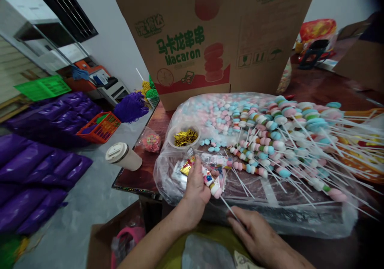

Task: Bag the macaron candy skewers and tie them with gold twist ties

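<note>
My left hand (194,195) is closed around the upper part of a marshmallow skewer (216,190), where a printed clear wrapper (207,174) covers some of the sweets. Pink and white pieces show at its lower end. Its white stick (228,207) runs down to my right hand (255,229), whose thumb and fingers pinch it. Just beyond my left hand lie a pile of printed wrappers (220,161) and a round tub (170,136) of gold twist ties (186,137). Many finished-looking skewers (270,141) are heaped to the right, sticks pointing right.
A clear plastic sheet (255,217) covers the table front, with loose pastel sweets (220,113) behind. A tall cardboard box (186,77) stands at the back. A lidded cup (124,157) is near the left edge. Purple sacks (39,169) and an orange basket (99,129) sit on the floor.
</note>
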`<state>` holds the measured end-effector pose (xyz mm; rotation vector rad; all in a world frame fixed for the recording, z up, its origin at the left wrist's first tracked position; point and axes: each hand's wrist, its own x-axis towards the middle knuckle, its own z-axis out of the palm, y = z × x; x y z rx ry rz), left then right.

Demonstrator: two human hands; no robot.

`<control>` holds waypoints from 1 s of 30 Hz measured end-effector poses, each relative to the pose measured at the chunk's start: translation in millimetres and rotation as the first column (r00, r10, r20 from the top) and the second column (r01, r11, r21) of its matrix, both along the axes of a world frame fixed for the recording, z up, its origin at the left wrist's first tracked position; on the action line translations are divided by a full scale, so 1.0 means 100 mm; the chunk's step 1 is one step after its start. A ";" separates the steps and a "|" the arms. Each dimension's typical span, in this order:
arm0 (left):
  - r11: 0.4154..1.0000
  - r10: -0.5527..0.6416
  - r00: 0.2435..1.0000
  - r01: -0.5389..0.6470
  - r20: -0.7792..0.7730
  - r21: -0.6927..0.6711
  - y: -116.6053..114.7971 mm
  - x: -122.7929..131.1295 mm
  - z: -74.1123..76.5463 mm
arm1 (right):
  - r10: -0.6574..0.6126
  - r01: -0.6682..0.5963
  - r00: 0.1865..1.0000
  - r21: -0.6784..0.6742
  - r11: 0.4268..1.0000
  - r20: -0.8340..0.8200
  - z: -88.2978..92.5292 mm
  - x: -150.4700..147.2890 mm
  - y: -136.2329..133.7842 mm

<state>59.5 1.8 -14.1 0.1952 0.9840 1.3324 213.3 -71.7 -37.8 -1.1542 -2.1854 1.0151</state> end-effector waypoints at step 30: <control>0.998 0.041 0.961 -0.054 0.274 0.039 0.19 0.04 0.50 | -0.363 0.116 0.830 -0.506 0.855 -0.423 0.02 -0.02 0.12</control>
